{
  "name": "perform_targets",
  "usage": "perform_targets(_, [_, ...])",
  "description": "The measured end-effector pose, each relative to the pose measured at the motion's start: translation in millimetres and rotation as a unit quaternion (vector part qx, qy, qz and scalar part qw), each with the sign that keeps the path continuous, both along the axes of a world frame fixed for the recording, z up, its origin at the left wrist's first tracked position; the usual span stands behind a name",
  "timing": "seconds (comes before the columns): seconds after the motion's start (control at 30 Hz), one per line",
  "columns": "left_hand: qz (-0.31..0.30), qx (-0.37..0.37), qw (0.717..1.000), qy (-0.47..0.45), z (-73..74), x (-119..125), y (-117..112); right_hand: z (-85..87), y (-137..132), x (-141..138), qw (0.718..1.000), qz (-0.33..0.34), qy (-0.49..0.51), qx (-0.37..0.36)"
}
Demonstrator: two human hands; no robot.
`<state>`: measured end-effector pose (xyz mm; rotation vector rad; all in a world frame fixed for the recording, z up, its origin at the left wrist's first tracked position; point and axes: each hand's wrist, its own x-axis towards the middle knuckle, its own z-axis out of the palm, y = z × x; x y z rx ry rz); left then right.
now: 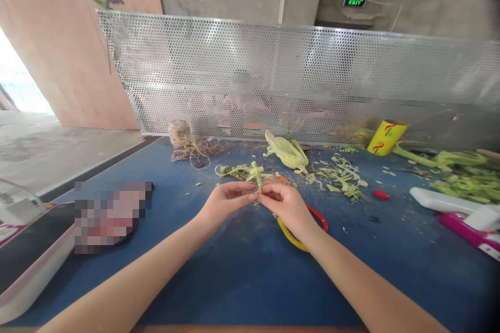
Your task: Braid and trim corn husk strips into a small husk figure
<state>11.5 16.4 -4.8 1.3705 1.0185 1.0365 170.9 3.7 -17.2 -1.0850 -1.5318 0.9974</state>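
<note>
Above the middle of the blue table, my left hand (232, 200) and my right hand (283, 200) meet with fingertips pinched together. Between them they hold a small braided green leaf piece (257, 173), its knotted top standing upright with short ends out to the sides. Its lower end is hidden by the fingers. Below my right wrist lies a red and yellow loop (291, 237), partly covered by the forearm. Just beyond the hands rest a pale green corn husk (287, 152) and scattered leaf scraps (347, 177).
A perforated metal screen (219, 62) borders the far edge, with blurred people behind. Twine (195, 150), a yellow roll (386, 137) and a red oval object (382, 195) lie on the table. A white-edged tray (39, 270) stands left; a white-and-magenta item (464, 218) lies right.
</note>
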Motion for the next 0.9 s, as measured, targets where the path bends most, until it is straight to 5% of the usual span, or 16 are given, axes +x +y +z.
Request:
perform_targets(0.67, [0.06,0.126,0.99,0.0,-22.3,10,9,-16.3,13,-5,1.0,0.018,-0.01,0.018])
perform_targets(0.9, [0.103,0.14,0.984,0.028,-16.4,4,8,-1.4,9,3,0.999,-0.033,0.0,0.0])
